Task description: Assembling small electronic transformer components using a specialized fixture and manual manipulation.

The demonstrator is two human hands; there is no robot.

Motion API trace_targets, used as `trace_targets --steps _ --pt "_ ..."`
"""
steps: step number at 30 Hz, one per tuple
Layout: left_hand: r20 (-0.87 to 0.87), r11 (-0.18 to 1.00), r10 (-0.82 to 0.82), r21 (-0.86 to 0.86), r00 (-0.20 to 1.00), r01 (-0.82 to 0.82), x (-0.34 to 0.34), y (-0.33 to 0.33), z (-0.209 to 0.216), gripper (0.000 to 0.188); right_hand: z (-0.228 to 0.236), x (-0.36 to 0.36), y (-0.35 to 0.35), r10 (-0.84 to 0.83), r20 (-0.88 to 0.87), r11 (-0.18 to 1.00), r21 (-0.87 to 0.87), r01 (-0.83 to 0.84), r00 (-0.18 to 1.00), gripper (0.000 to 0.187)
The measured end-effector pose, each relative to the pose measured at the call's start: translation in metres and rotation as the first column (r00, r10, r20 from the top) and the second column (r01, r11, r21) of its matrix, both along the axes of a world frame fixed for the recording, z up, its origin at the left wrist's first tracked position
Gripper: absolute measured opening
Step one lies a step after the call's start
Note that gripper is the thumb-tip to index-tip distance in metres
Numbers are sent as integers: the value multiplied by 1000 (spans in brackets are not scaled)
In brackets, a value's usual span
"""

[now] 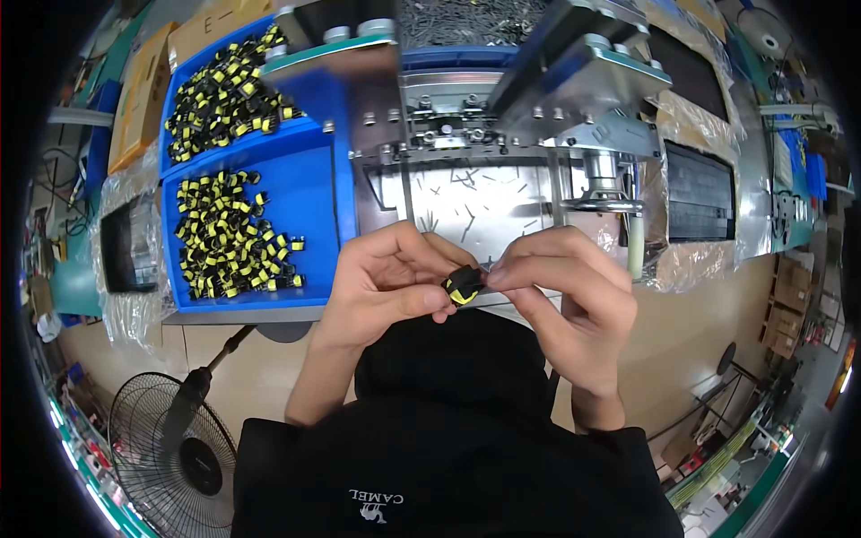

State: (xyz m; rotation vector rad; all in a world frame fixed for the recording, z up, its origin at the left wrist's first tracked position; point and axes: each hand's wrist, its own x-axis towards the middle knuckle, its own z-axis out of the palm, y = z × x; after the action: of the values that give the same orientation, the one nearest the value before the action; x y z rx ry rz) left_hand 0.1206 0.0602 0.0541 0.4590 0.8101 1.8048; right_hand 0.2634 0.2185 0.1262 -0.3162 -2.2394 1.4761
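Just in front of my body, my left hand (381, 278) is closed on a small black-and-yellow coil part (463, 285), pinched between thumb and fingers. The coil is tilted, with its yellow band facing down toward me. My right hand (569, 287) is closed too, thumb and forefinger pinched together at the coil's right edge. Whatever lies between those right fingertips is too small to make out. Beyond both hands is a bright metal plate (484, 220) with thin loose pins scattered over it, at the foot of a metal press fixture (448, 130).
At left, a blue bin (309, 193) has two compartments heaped with similar coils (233, 238). Metal posts and plates of the fixture (596, 81) overhang the bench at right, beside a round handle (605, 205). A further tray of dark pins (466, 22) is behind. A fan (175, 448) stands lower left.
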Motion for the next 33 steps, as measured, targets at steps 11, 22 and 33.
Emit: trace_targets --steps 11,22,33 --pt "-36 982 -23 -186 999 16 8 14 18 21 -28 17 10 -41 -61 976 -216 27 997 16" --pt "-21 964 -32 -263 999 25 13 15 15 19 -35 21 7 -50 -7 897 -440 42 999 14" --pt "82 954 -27 -294 996 50 22 18 6 18 -23 24 11 -19 61 999 -41 21 998 34"
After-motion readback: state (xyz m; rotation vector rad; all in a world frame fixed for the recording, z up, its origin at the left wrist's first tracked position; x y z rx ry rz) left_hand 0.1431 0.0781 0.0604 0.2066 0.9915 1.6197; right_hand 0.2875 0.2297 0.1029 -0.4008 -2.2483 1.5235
